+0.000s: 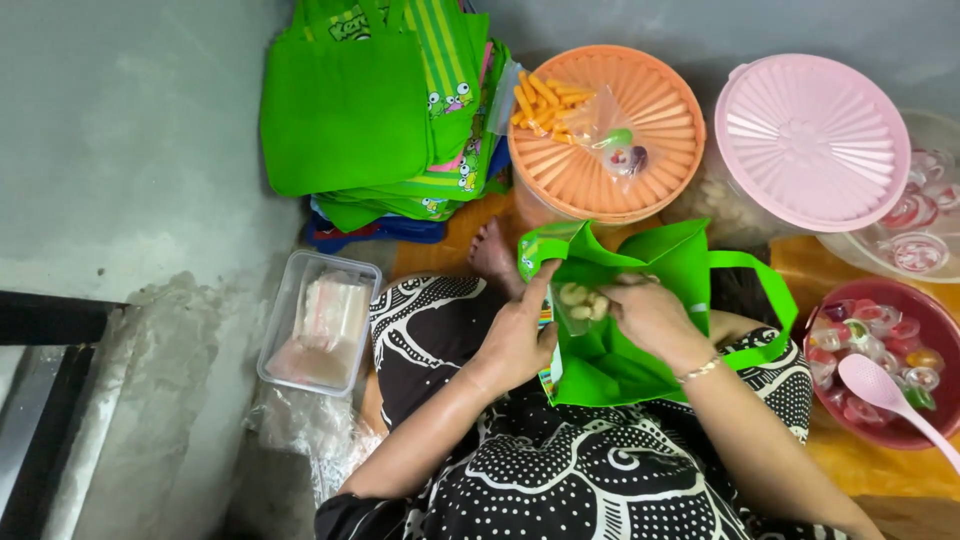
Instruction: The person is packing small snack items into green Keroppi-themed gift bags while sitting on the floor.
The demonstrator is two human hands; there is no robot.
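A green tote bag (640, 300) lies open on my lap. My left hand (520, 335) grips the bag's near edge. My right hand (650, 315) holds a small clear packet of pale snacks (583, 300) at the bag's mouth. On the orange lid (560, 170) ahead rests another clear packet with orange stick snacks (545, 105) and small jelly cups.
A stack of green tote bags (370, 100) lies at the back left. A pink-lidded container (810, 140) stands at the right, with a red bowl of jelly cups (940, 330) and a pink spoon (885, 395) below it. A clear plastic box (320, 320) sits left of my knee.
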